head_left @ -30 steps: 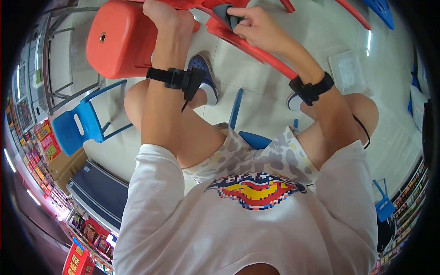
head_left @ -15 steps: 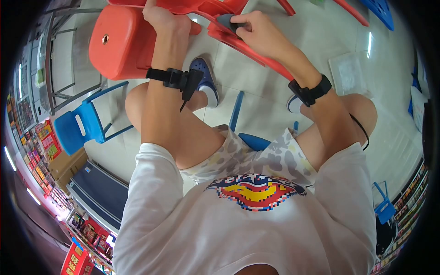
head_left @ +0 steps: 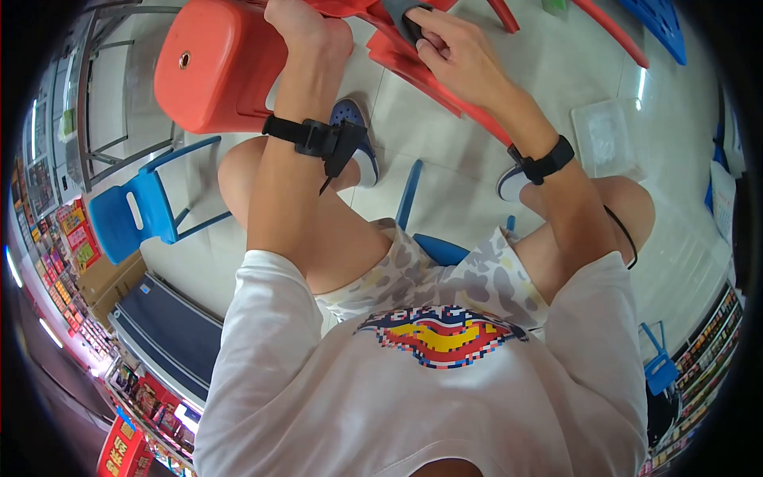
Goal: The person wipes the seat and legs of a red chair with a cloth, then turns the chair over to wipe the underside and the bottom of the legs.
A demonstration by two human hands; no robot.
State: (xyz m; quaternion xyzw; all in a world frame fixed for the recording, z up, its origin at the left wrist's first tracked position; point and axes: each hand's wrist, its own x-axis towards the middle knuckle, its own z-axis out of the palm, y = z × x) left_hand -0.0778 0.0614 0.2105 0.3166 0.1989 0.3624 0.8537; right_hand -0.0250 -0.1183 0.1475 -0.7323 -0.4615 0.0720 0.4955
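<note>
A red plastic chair [head_left: 413, 73] stands in front of me, cut off by the top edge of the view. My left hand [head_left: 300, 28] is closed on its red edge, the fingertips largely hidden. In my right hand [head_left: 461, 54] is a dark grey cloth [head_left: 404, 19], pinched between thumb and bent fingers and lying against the chair's red frame. A red plastic stool [head_left: 195, 67] with a small hole in its seat lies tipped on the left, close beside my left forearm. Black bands circle both wrists.
A blue chair [head_left: 139, 219] and a metal frame [head_left: 83, 103] are on the left. A translucent plastic bin [head_left: 606, 133] lies on the tiled floor at right. Another blue chair [head_left: 661, 367] is lower right, near stocked shelves. A dark flat-topped case [head_left: 171, 330] sits lower left.
The right hand and cloth have shifted slightly along the red chair, toward the top of the view. My left hand has moved a little right. The view has tilted slightly.
</note>
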